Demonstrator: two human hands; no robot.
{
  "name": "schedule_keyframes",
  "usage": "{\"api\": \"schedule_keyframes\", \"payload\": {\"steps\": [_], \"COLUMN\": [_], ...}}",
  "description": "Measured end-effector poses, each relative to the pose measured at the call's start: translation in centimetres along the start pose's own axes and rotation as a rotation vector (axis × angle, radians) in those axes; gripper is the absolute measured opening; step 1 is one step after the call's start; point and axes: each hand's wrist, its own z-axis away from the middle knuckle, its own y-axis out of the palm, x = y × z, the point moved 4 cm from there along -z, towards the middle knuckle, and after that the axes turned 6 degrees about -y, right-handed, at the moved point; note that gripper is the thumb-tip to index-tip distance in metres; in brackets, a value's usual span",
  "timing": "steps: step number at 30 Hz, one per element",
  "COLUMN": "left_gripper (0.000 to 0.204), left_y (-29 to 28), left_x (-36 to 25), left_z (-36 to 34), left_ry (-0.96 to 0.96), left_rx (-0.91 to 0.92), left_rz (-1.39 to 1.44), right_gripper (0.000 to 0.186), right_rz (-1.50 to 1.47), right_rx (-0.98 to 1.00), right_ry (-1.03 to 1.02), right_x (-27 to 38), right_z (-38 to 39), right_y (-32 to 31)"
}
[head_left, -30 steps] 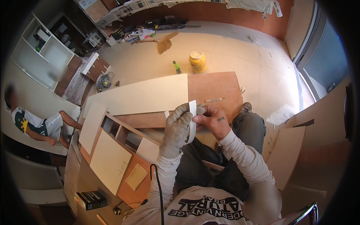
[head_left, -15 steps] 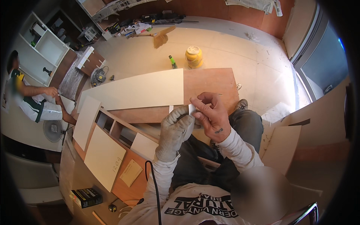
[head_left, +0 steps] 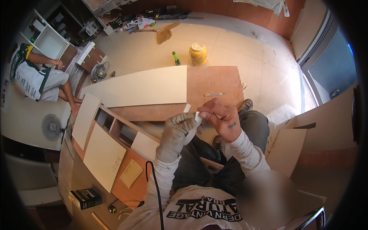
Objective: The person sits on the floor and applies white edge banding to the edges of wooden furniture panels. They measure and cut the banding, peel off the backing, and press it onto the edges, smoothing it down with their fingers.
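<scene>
In front of my body, my left hand, in a grey work glove, is closed around a narrow white strip. Part of the strip hangs below the gloved fingers. My bare right hand pinches the strip's upper end between thumb and fingertips, right beside the glove. Just beyond my hands, a slim cutter knife lies on the brown part of a wooden board. A cream panel covers the board's left part.
Left of my legs stands a wooden frame with open compartments and loose cream panels. Beyond are a yellow bucket, a green bottle and a broom. A co-worker sits at left near a fan. A black cable crosses my left arm.
My right hand has shifted slightly down and right, its fingers now closer together on the strip. More strip shows below the glove. The cutter knife has come into clear view.
</scene>
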Motion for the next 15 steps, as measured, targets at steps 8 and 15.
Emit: {"api": "schedule_keyframes", "payload": {"steps": [8,15], "left_gripper": [0.033,0.026], "left_y": [0.0,-0.2], "left_x": [0.2,0.8], "left_z": [0.1,-0.5], "left_ry": [-0.081,-0.091], "left_rx": [0.153,0.369], "left_rz": [-0.034,0.18], "right_gripper": [0.011,0.011], "right_rz": [-0.406,-0.513], "right_rx": [0.161,0.236], "right_ry": [0.281,0.415], "right_x": [-1.1,-1.2], "right_z": [0.1,0.4], "right_y": [-0.5,-0.3]}}
